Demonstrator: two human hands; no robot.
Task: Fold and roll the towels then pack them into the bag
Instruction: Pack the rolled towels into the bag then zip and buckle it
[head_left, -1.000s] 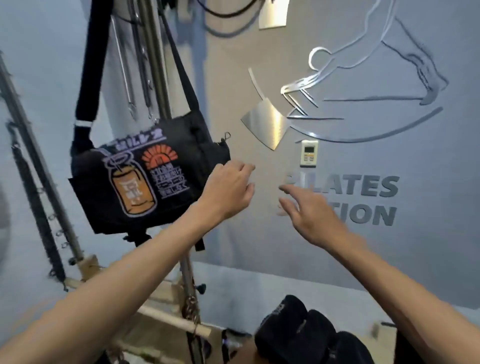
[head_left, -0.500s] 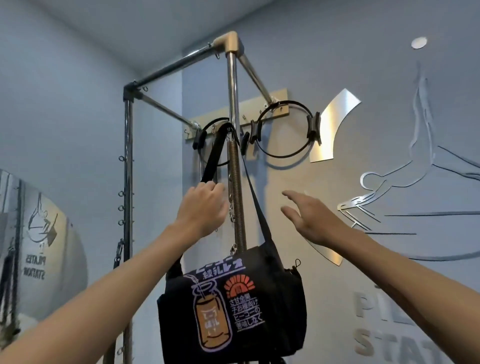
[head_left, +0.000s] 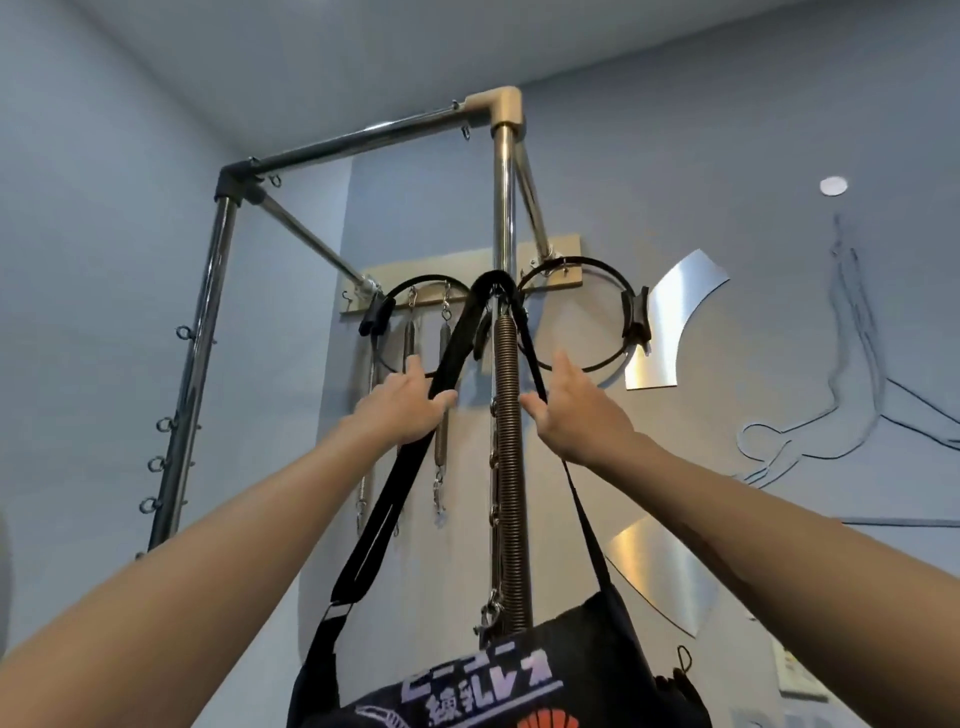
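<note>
Head view, looking steeply upward: a black bag (head_left: 498, 686) with printed lettering and an orange graphic hangs at the bottom centre, cut off by the lower edge. Its black strap (head_left: 395, 493) rises in two runs that meet at a loop over a hook high on the upright steel post (head_left: 503, 208) of a metal frame. A long coiled spring (head_left: 506, 467) hangs down the post between the two strap runs.

The left hand (head_left: 402, 402) grasps the wider left run of the strap, thumb curled beneath it and fingers above. The right hand (head_left: 569, 405) grasps the thinner right run, which passes down behind the palm; the thumb tip pinches toward it beside the spring. Both bare forearms reach up from the near corners.

On the far wall, behind the post, a wooden rail (head_left: 457, 280) carries two black rings (head_left: 582, 312) and smaller springs (head_left: 441, 395). Silver curved panels (head_left: 670, 322) and a line drawing of a figure decorate the wall to the right. No towels are in view.
</note>
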